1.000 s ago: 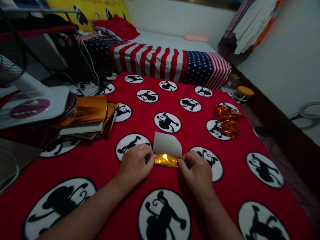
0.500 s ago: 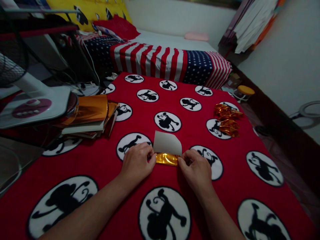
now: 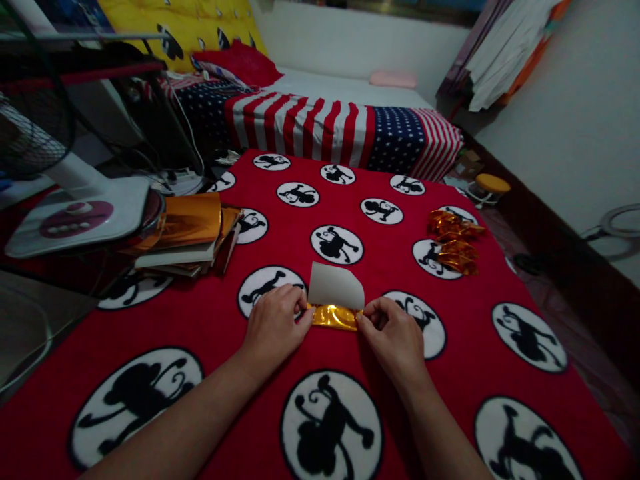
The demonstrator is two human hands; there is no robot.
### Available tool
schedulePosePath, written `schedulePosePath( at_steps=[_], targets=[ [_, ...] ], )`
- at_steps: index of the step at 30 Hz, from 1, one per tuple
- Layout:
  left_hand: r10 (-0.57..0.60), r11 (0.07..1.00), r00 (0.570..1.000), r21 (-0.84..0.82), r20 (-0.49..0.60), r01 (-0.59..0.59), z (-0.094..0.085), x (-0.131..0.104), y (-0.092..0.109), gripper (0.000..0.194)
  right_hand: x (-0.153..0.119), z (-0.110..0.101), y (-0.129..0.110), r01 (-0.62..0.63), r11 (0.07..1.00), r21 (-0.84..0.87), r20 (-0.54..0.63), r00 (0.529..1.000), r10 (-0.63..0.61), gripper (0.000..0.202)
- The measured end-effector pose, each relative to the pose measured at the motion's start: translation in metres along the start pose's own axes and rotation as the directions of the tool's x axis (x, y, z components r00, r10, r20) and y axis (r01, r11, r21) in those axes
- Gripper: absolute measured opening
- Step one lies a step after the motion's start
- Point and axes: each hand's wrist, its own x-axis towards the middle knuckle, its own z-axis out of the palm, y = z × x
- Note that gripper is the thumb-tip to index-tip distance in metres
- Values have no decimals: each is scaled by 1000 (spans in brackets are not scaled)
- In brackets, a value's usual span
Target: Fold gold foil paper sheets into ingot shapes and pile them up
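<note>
A sheet of gold foil paper (image 3: 336, 285) lies on the red cloth in front of me, its pale back facing up. Along the near edge a shiny gold strip is folded over. My left hand (image 3: 278, 321) pinches the left end of this fold between thumb and fingers. At the right end, my right hand (image 3: 393, 333) grips the fold in the same way. Both fists rest low on the cloth, and the fingertips partly hide the corners of the paper.
A stack of gold and pale sheets (image 3: 187, 230) lies at the left, beside a fan base (image 3: 80, 213). Several crumpled or folded gold foil pieces (image 3: 455, 241) sit at the right on the red monkey-print cloth (image 3: 360, 260). Behind stands a bed with a striped cover (image 3: 305, 123).
Both hands keep their pinch on the folded strip, with only tiny shifts of the fingers. The whole view has shifted slightly.
</note>
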Motion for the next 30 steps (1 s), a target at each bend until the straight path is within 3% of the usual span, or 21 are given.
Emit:
schedulePosePath(
  at_steps=[4,7,12,15,17,24,30],
  targets=[
    [-82,996,997,-36,-16,81,0,-1,-2,15,-1,1,2,13,1000,5,6,1000,-13,7],
    [-79,995,997,-60,-21,78,0,-2,-3,17,-3,2,3,11,1000,25,16,1000,-11,7],
    [135,980,991,-146,-22,-137,3,-1,-7,7,-4,3,3,35,997,63,10,999,-36,6],
    [299,925,954,-239,-21,-295,5,0,-9,21,-5,4,2,60,996,61,-9,998,-60,9],
    [344,899,939,-284,-10,-332,5,1,-9,26,-6,4,1,64,997,46,-28,998,-63,10],
    [210,948,978,-246,-3,-204,5,2,5,8,-7,3,-6,84,996,-39,-46,995,-86,17],
    [185,957,983,-226,-16,-184,11,2,6,10,-10,8,-19,60,971,-231,-75,994,-79,35]
  ],
)
